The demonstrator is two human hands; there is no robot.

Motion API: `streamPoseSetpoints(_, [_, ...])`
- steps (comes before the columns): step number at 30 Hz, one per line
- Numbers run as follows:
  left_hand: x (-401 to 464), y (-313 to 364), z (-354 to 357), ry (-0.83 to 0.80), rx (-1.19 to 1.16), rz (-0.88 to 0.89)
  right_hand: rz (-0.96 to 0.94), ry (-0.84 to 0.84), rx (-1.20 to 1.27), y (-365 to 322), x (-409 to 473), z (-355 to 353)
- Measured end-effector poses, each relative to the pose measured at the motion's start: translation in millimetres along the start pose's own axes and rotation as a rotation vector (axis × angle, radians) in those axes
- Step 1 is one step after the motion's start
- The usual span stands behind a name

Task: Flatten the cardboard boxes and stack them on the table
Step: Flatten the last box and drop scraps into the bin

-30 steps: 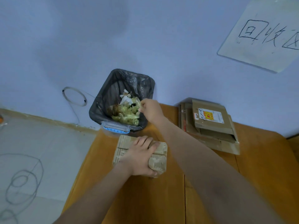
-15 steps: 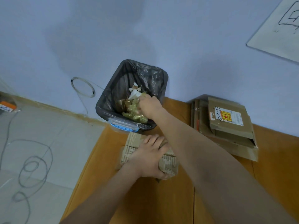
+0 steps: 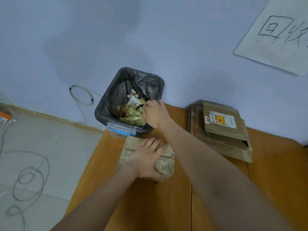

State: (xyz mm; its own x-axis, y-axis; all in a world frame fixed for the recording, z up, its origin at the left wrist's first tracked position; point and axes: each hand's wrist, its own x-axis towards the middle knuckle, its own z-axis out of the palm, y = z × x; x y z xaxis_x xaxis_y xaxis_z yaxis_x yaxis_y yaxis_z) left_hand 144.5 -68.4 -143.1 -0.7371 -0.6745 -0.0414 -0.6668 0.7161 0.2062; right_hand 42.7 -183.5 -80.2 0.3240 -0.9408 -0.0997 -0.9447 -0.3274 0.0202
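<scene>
Ok, left hand (image 3: pixel 146 160) is down on the small cardboard box (image 3: pixel 164 161), fingers wrapped over the top and thumb tucked under the near edge, so it's holding that box firmly. Box sits on the table (image 3: pixel 166 205), just this side of the bin (image 3: pixel 113 104), near the table's far-left corner. Surface looks ribbed and scuffed, corrugated stuff w/ the outer skin worn off. I'd call it light and fairly soft already, prob crushes easily, edges likely to fray or tear rather than snap. Best hold looks like where it is now: across the top w/ thumb underneath, or by the two short ends once it's flat.

Right hand (image 3: pixel 155 114) is over the bin's near-right rim, fingers curled down into the rubbish (image 3: pixel 131 114). Can't tell if it's gripping anything in there; fingertips are hidden.

Right of the bin, well apart from the small box, the flattened stack (image 3: pixel 221 130) lies against the wall, top piece carrying a yellow label (image 3: pixel 220 120). That's where this one should end up, I reckon. It doesn't look fully flat yet, still a bit of bulk under the palm.
</scene>
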Motion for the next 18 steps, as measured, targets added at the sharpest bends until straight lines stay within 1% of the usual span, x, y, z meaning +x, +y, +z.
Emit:
streamPoseSetpoints(2, [-1.3, 2.0, -2.7, -0.022, 0.021, -0.007, -0.053, 0.088, 0.039, 0.4, -14.1, -2.8])
streamPoseSetpoints(5, [-6.1, 6.0, -7.1, -0.046, 0.030, -0.030, -0.065, 0.133, 0.096, -2.0, -43.3, -5.2])
streamPoseSetpoints(8, [-13.6, 14.0, -10.3, -0.079, 0.069, -0.054, 0.001, 0.129, 0.143, -8.2, -81.4, -1.5])
streamPoseSetpoints(12, [-28.6, 32.1, -13.7, -0.146, 0.121, -0.089, 0.069, 0.077, 0.148, -19.8, -140.5, 7.5])
streamPoseSetpoints(18, [-64.9, 63.7, -12.5, -0.119, 0.127, -0.098, 0.164, 0.026, 0.212, -35.7, -213.8, 18.2])
